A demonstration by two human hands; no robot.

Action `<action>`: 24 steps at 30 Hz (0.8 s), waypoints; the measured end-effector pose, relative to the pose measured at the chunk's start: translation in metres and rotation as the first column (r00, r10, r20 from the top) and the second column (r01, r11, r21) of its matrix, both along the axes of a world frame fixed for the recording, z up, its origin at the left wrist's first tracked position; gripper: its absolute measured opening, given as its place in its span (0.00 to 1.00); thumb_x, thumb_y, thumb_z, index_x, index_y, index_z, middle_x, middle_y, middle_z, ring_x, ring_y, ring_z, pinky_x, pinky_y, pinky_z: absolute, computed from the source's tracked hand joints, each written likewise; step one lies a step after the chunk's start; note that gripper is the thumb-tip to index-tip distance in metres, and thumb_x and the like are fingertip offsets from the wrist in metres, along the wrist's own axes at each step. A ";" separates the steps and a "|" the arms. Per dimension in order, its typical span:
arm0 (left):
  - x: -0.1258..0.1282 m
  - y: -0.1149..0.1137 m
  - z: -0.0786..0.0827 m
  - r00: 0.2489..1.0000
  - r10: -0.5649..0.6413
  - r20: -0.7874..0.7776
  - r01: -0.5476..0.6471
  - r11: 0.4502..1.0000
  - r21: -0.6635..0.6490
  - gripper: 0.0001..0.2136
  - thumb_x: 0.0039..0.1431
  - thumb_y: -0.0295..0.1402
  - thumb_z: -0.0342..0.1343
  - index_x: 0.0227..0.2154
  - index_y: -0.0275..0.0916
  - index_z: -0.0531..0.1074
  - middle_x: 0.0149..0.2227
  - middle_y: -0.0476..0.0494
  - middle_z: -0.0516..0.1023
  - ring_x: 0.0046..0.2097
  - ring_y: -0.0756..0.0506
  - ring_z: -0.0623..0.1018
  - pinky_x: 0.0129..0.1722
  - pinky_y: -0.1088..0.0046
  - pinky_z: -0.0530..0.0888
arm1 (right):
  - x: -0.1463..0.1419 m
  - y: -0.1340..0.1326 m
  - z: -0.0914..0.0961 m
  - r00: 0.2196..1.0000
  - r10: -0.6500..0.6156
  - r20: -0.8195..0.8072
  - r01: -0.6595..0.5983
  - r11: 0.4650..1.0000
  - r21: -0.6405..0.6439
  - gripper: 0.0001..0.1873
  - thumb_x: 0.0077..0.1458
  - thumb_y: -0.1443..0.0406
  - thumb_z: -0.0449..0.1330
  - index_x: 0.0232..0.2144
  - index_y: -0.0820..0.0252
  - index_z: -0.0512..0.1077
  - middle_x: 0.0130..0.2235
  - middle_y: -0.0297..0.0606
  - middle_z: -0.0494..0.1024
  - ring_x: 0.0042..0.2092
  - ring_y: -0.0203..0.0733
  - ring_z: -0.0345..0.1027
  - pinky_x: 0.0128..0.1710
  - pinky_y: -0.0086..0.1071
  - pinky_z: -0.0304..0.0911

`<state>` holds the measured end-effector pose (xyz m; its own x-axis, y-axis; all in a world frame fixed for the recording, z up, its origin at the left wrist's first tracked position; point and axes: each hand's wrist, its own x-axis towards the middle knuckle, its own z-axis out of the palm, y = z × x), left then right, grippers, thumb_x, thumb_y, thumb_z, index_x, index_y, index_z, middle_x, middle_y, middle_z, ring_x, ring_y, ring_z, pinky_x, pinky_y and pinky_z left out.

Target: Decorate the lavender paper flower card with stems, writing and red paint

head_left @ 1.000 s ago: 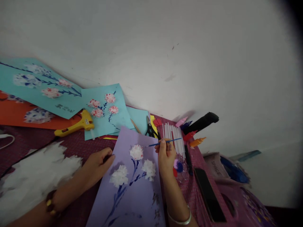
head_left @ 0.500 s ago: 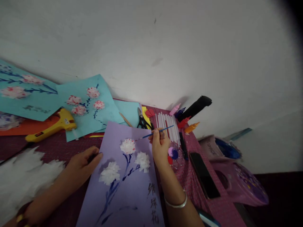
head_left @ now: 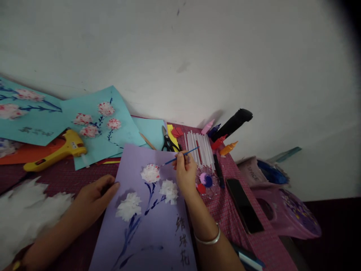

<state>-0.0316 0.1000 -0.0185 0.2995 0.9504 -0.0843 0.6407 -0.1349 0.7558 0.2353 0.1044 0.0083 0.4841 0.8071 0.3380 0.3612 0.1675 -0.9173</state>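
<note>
My right hand (head_left: pixel 186 174) is closed round a thin blue paintbrush (head_left: pixel 169 162), whose tip points left at the top white paper flower (head_left: pixel 149 174). Red dots mark that flower, mostly along its upper and right edge. Two plain white paper flowers, one on the left (head_left: pixel 128 207) and one on the right (head_left: pixel 168 191), sit lower on the purple paper (head_left: pixel 132 156). Painted dark blue stems and brushed black characters also show on this sheet. My left hand (head_left: pixel 97 194) has curled fingers, with the thumb and index finger pinching the sheet's left edge.
A clear palette (head_left: pixel 211 192) with red, pink and blue paint lies right of my right hand, near a phone (head_left: pixel 244 207). Behind are glue sticks (head_left: pixel 194 148), scissors (head_left: pixel 168 143) and paint bottles (head_left: pixel 219 142). A yellow glue gun (head_left: pixel 56 152) and white tissue (head_left: pixel 25 214) lie left.
More red dots appear on the top flower. My right hand and the paintbrush remain beside it, while the whole view has shifted slightly.
</note>
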 end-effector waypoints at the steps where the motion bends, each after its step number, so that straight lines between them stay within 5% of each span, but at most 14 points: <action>1: 0.000 0.000 -0.001 1.000 0.002 0.002 -0.002 1.000 -0.001 0.18 0.60 0.51 0.43 0.26 0.42 0.60 0.23 0.54 0.61 0.27 0.48 0.66 0.28 0.72 0.63 | 0.000 0.000 0.002 0.999 -0.012 -0.032 0.012 1.000 0.006 0.13 0.61 0.55 0.52 0.31 0.58 0.67 0.23 0.29 0.72 0.24 0.35 0.67 0.26 0.29 0.61; 6: 0.005 0.001 0.003 1.000 0.017 0.019 -0.017 1.000 0.013 0.17 0.58 0.50 0.43 0.25 0.42 0.60 0.22 0.55 0.60 0.26 0.49 0.65 0.27 0.72 0.63 | -0.003 -0.004 0.017 0.987 -0.038 -0.159 0.048 0.997 0.058 0.14 0.60 0.54 0.53 0.31 0.58 0.66 0.21 0.27 0.71 0.21 0.33 0.65 0.22 0.26 0.60; 24: 0.012 -0.002 0.013 0.997 0.045 0.070 -0.046 0.999 0.013 0.13 0.57 0.45 0.43 0.23 0.42 0.59 0.22 0.54 0.59 0.26 0.48 0.64 0.28 0.72 0.61 | -0.014 -0.008 0.015 0.998 0.045 -0.047 -0.044 0.999 0.009 0.14 0.61 0.54 0.53 0.32 0.59 0.68 0.24 0.30 0.74 0.23 0.34 0.69 0.25 0.28 0.63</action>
